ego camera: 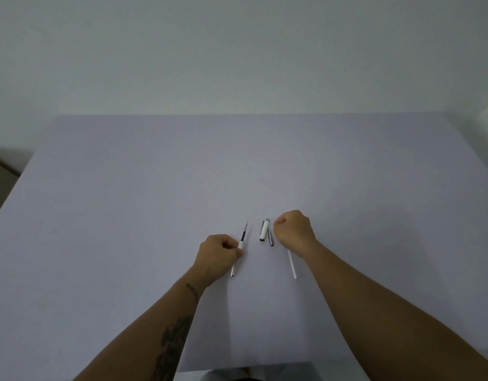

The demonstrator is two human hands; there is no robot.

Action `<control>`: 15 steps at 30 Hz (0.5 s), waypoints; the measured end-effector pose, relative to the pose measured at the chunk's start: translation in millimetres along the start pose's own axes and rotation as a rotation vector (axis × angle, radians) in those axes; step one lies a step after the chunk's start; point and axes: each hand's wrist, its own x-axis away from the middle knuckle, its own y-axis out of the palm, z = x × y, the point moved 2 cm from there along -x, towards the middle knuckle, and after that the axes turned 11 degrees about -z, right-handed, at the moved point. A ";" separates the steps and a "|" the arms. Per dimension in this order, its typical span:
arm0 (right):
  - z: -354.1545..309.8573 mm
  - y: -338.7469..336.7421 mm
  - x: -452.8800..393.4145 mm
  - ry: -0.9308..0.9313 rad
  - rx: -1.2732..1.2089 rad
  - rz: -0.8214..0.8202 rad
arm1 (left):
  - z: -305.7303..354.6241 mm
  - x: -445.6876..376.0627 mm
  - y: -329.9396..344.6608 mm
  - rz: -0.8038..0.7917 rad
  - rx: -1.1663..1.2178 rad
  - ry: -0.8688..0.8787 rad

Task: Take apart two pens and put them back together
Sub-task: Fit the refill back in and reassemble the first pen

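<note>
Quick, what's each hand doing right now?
Left hand: closed, holding the white pen barrel.
Right hand: curled shut; cannot tell if it holds anything.

The left hand [216, 257] is covering the middle of the pen barrel [240, 245] inside its grip. The right hand [293, 229] is hiding the top of the white tube [292, 264] at its 6 o'clock, and whether it is pinching anything is too small to tell. The counter [127, 215] is running off the frame's left, right and bottom edges.
</note>
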 end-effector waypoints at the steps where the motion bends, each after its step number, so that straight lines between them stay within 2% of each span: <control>1: 1.8 -5.1 0.2 -0.005 -0.116 -0.015 | 2.7 0.2 0.1 -0.005 0.003 0.010; 3: 5.2 -12.6 2.4 0.009 -0.343 -0.089 | 8.6 0.7 1.8 -0.022 0.010 0.035; 5: 6.0 -16.6 5.6 0.019 -0.457 -0.178 | 14.9 2.1 5.0 -0.046 0.009 0.058; 10: 1.4 -11.4 17.7 0.016 -0.562 -0.335 | 29.8 5.3 15.4 -0.094 -0.007 0.121; 15: -0.4 -6.4 26.1 0.011 -0.609 -0.362 | 40.7 6.1 23.8 -0.114 -0.053 0.162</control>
